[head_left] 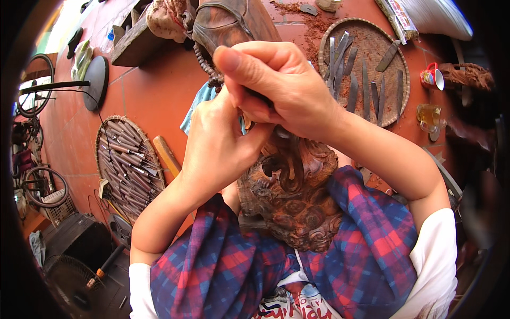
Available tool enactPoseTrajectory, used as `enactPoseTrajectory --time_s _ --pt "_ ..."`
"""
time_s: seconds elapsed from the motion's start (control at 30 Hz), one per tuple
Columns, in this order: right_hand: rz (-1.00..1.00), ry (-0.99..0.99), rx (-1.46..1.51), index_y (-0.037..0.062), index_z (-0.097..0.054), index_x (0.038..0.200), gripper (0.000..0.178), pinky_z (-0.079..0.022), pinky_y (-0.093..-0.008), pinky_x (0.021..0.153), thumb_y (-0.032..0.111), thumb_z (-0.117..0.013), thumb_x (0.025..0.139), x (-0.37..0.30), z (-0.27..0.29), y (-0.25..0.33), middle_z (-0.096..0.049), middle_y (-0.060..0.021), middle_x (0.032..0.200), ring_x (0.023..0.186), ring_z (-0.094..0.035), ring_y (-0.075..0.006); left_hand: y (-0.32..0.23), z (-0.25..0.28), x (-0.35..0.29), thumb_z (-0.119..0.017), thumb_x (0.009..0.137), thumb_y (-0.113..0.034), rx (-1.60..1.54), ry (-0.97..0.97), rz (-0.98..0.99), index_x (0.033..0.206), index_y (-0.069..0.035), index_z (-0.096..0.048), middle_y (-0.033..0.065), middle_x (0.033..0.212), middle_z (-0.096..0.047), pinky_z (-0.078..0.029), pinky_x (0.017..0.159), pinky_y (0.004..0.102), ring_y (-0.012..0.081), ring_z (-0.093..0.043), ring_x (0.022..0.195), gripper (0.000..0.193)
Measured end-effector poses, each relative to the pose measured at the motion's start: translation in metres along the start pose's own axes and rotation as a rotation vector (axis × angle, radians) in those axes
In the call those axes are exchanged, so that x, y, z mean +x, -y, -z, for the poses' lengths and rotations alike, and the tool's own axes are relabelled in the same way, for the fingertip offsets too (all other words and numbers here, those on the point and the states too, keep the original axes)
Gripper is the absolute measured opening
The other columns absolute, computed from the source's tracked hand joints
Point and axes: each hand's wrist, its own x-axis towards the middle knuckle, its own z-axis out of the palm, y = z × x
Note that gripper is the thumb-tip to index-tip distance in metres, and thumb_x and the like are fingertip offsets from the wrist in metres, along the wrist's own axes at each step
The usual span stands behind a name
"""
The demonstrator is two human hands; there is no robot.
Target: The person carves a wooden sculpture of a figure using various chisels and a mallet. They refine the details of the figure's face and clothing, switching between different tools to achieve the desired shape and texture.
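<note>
A dark brown wood carving (297, 207) lies between my knees, its near end cut with curls and scrolls. Its smoother far part (234, 24) reaches away at the top, with a string of carved beads (204, 61) along its left side. Above the middle of the carving, my two hands meet. My right hand (284, 87) is closed in a fist with the thumb on top, and a dark sliver shows under its fingers. Just below and left, my left hand (223, 141) is curled, touching the right. What they grip is mostly hidden.
On the left, a round basket (99, 146) holds many wooden-handled carving tools (130, 165). A woven tray (406, 80) with flat metal blades (366, 87) lies at the far right, near a red-and-white mug (433, 77) and a glass mug (429, 116). A wooden mallet-like stick (167, 154) lies by my left forearm.
</note>
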Motion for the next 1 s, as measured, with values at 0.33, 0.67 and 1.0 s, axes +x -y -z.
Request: enactPoseTrajectory --time_s 0.33,0.67,1.0 --pt "-0.124 0.039 -0.164 0.0058 -0.057 0.075 0.041 -0.025 -0.0215 0.040 0.037 -0.053 0.101 -0.001 0.003 0.001 -0.044 0.0016 0.051 0.041 -0.035 -0.0039 0.007 -0.004 -0.005 -0.077 0.072 -0.005 -0.089 -0.056 -0.070 0.088 0.003 -0.060 0.0096 0.077 -0.068 -0.053 0.070 0.0319 0.0226 -0.069 0.075 0.025" --pt "-0.265 0.012 -0.019 0.0044 -0.056 0.074 0.044 -0.027 -0.0222 0.041 0.038 -0.050 0.102 -0.007 0.020 -0.004 -0.048 -0.0004 0.054 0.042 -0.039 -0.0067 0.012 -0.008 -0.004 -0.075 0.073 -0.005 -0.083 -0.089 -0.113 0.089 0.001 -0.061 0.0101 0.077 -0.069 -0.053 0.069 0.0324 0.0233 -0.069 0.074 0.022" --pt "-0.164 -0.017 -0.267 0.0052 -0.051 0.078 0.049 -0.025 -0.0231 0.039 0.043 -0.036 0.106 -0.003 0.000 0.005 -0.037 -0.0002 0.050 0.039 -0.030 -0.0072 0.015 -0.008 0.000 -0.074 0.069 -0.007 -0.159 -0.124 -0.168 0.083 -0.001 -0.061 0.0120 0.078 -0.065 -0.051 0.066 0.0366 0.0289 -0.066 0.071 0.020"
